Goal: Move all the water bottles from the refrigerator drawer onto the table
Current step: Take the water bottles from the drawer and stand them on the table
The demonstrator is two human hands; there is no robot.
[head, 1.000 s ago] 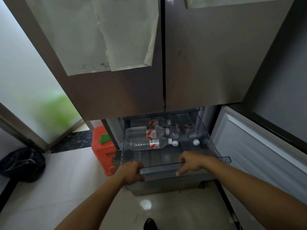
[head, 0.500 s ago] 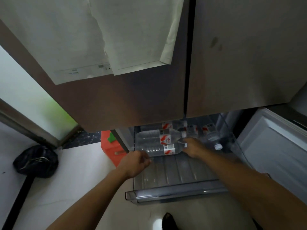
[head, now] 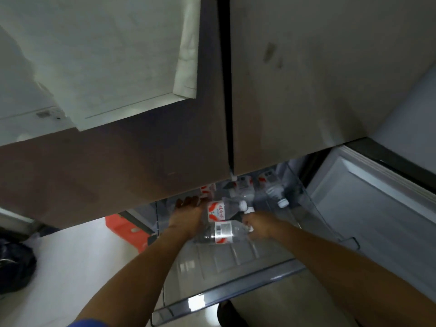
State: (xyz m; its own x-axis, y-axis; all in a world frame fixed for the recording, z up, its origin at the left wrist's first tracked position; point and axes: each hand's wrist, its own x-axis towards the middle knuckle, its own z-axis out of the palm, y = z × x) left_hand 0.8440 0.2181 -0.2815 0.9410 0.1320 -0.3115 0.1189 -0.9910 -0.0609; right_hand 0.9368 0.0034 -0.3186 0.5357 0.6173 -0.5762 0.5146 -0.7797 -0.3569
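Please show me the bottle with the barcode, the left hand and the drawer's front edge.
bottle with the barcode [head: 223, 233]: head view, its label.
left hand [head: 186, 217]: head view, back of hand.
drawer [head: 236, 293]: head view, front rim.

Forearms [head: 132, 274] bare; blue sleeve [head: 88, 324] at left upper arm; dark shoe [head: 227, 313].

The front of the drawer [head: 236, 263] is lying bare, giving free room from above. At the back, the closed upper doors [head: 306, 102] are hanging over the bottles [head: 274, 193], leaving a low gap. A near bottle [head: 221, 232] is lying aslant across the middle. The open lower door [head: 377, 220] is blocking the right side.
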